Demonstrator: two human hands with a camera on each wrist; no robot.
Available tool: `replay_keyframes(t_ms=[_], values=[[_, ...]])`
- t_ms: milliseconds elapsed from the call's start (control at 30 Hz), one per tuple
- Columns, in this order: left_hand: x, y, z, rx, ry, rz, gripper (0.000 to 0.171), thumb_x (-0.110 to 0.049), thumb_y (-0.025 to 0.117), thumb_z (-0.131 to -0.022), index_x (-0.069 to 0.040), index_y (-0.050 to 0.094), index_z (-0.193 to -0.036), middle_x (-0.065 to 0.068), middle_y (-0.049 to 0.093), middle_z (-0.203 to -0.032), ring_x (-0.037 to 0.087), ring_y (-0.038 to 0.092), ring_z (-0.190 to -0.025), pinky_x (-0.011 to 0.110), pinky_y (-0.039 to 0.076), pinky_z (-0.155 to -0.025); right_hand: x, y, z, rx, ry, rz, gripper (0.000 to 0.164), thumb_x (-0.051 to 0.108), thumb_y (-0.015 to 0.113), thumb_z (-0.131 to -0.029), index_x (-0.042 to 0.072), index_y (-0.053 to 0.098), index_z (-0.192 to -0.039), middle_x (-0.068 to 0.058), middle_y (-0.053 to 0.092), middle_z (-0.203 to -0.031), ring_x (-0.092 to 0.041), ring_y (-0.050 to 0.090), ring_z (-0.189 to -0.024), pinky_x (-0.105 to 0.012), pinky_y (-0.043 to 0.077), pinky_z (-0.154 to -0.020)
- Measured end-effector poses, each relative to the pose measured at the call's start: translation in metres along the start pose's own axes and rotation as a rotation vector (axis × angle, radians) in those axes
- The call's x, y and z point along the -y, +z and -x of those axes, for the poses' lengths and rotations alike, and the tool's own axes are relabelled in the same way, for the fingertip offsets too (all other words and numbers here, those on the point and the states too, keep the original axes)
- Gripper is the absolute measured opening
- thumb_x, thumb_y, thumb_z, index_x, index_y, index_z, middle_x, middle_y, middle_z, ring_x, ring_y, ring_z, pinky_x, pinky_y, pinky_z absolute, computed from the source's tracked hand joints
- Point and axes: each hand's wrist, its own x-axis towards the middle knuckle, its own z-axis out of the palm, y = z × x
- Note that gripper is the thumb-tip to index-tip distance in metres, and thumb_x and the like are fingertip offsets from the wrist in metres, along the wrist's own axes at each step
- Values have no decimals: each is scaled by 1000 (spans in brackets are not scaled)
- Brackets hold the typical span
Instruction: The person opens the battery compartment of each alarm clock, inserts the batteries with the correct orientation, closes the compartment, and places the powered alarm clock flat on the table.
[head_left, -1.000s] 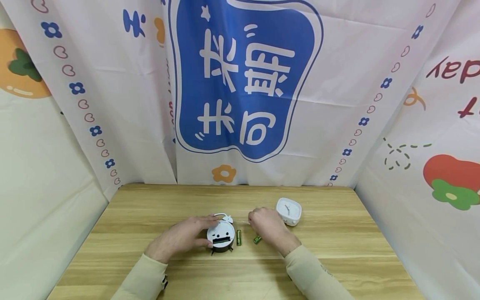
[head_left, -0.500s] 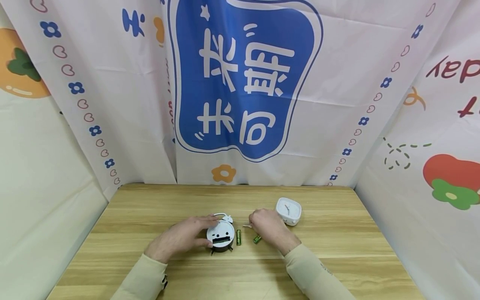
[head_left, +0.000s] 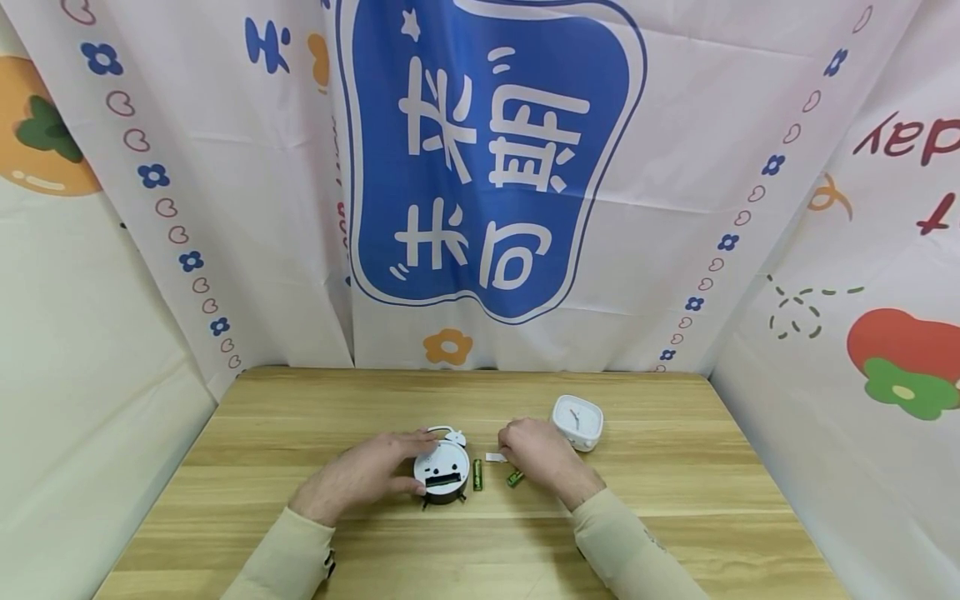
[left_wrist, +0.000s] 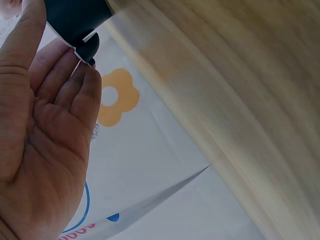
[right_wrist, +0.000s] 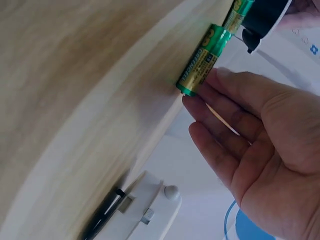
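A round alarm clock (head_left: 442,467) with a white back and dark side has its open battery slot facing up. My left hand (head_left: 371,471) grips it, thumb at the near edge and fingers at the far edge. In the left wrist view the clock's dark body (left_wrist: 77,20) sits between thumb and fingers. My right hand (head_left: 543,454) pinches a small flat white battery cover (head_left: 494,457) by one end. One green battery (head_left: 477,475) lies beside the clock, another battery (head_left: 514,478) just below the right hand. In the right wrist view the nearer battery (right_wrist: 204,61) overlaps the fingertips.
A white square clock (head_left: 577,422) stands behind the right hand, close to its knuckles. The wooden table (head_left: 315,400) ends at a printed cloth (head_left: 660,250) at the back, and further cloth hangs at both sides.
The battery cover in the right fingers has turned from a thin edge to showing its flat face, and dipped slightly toward the near side. The left hand and clock have stayed still.
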Motion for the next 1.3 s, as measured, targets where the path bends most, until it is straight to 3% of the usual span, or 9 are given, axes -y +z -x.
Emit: replay_keyframes(t_ms=[233, 533, 833, 1300], values=[[0, 0, -1, 2, 3, -5, 75, -32, 93, -101, -3, 66, -165, 16, 62, -176, 42, 61, -163, 60, 54, -134, -11, -5, 5, 30, -44, -121, 6, 14, 85, -109, 15, 89, -105, 3, 87, -102, -15, 80, -94, -37, 72, -89], [1, 1, -1, 0, 6, -12, 74, -32, 93, -101, -3, 66, -165, 16, 62, -176, 42, 62, -163, 59, 54, -133, -27, -5, 9, 55, -130, -243, 11, 9, 82, -110, 10, 88, -118, -3, 89, -118, -20, 84, -111, -39, 72, -104], [-1, 1, -1, -3, 2, -1, 74, -31, 93, -102, -3, 66, -165, 15, 62, -176, 42, 61, -164, 60, 54, -133, -37, -6, 12, 106, -136, -339, 8, 11, 86, -107, 10, 87, -115, -2, 86, -115, -17, 80, -107, -36, 70, -100], [2, 1, -1, -5, 10, -9, 74, -31, 93, -101, -3, 66, -164, 16, 62, -176, 42, 62, -162, 60, 55, -132, -43, -15, 20, 218, -98, -434, 18, -3, 88, -99, 13, 87, -109, 0, 83, -114, -9, 74, -102, -24, 65, -93]])
